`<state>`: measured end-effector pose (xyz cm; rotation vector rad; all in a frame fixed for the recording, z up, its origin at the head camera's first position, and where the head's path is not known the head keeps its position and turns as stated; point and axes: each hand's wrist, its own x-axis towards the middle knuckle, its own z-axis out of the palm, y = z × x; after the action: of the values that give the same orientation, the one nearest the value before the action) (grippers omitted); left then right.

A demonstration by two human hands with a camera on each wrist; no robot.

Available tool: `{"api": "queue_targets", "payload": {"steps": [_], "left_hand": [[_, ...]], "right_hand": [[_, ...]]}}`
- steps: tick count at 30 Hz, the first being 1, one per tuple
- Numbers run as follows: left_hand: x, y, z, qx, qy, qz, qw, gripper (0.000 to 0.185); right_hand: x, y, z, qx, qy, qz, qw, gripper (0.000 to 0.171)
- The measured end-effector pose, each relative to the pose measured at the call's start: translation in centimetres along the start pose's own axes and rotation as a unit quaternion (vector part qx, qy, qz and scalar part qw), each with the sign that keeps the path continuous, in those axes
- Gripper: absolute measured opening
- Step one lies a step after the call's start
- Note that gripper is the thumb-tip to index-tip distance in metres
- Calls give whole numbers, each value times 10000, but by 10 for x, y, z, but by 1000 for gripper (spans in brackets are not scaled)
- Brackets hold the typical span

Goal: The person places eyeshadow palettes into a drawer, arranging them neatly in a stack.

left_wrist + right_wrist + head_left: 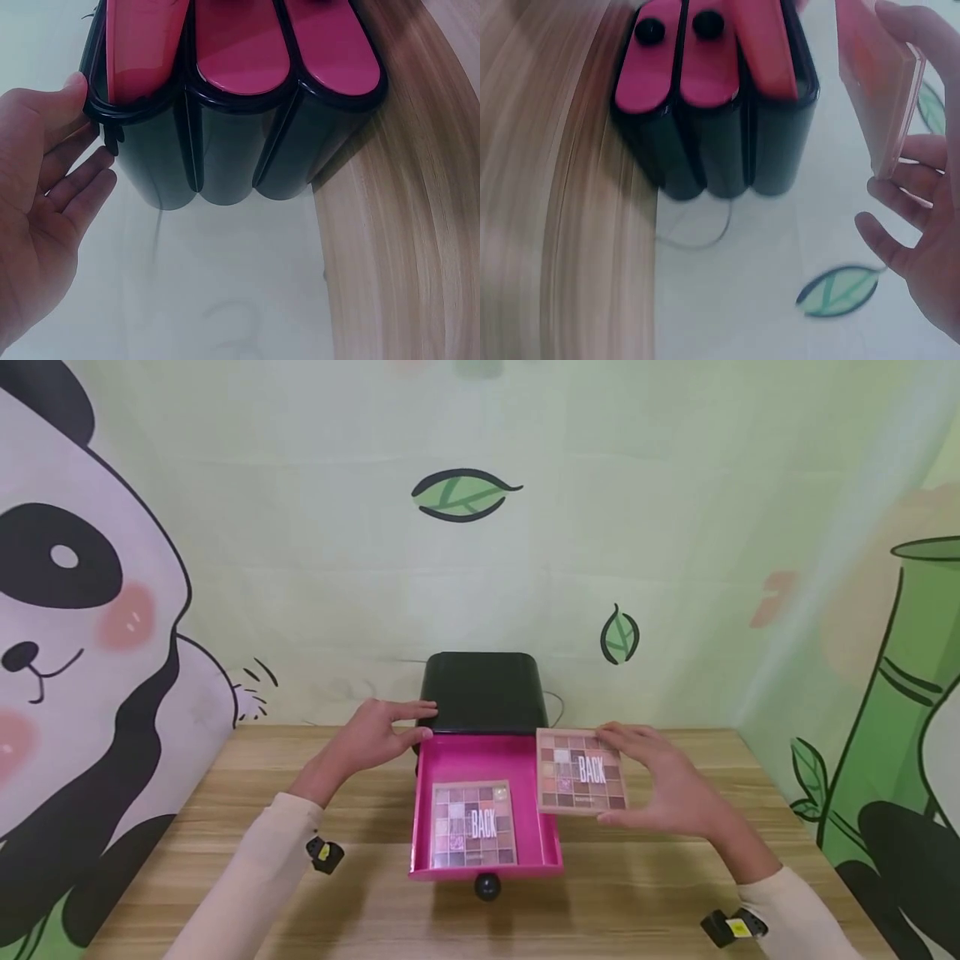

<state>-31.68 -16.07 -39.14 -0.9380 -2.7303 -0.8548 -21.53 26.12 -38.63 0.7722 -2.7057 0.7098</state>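
Note:
A black drawer unit (483,689) stands at the back of the table, its pink top drawer (523,768) pulled out toward me. In the drawer's left part lies an eyeshadow palette (472,839) marked BACK. My right hand (667,785) grips a second eyeshadow palette (581,760) by its right side, just right of the drawer and partly over its edge. The left hand (382,731) rests on the unit's front left top corner; in the left wrist view its thumb lies on one face and the fingers (90,191) reach round the side.
Two lower pink drawers (645,71) are closed, with round black knobs. The open drawer's knob (487,886) juts toward me over the wooden table (360,877). Behind the unit hangs a printed cloth (330,527), with a thin cord (557,706) near the unit's right side.

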Motion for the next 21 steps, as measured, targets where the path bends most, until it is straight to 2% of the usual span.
{"api": "queue_targets", "payload": {"steps": [9, 21], "left_hand": [[0, 0, -1, -18, -6, 4, 10000, 41], [-1, -1, 0, -12, 35, 48, 10000, 42]], "right_hand": [[20, -32, 17, 105, 23, -278, 9996, 105], [43, -72, 46, 281, -246, -468, 9982, 102]]}}
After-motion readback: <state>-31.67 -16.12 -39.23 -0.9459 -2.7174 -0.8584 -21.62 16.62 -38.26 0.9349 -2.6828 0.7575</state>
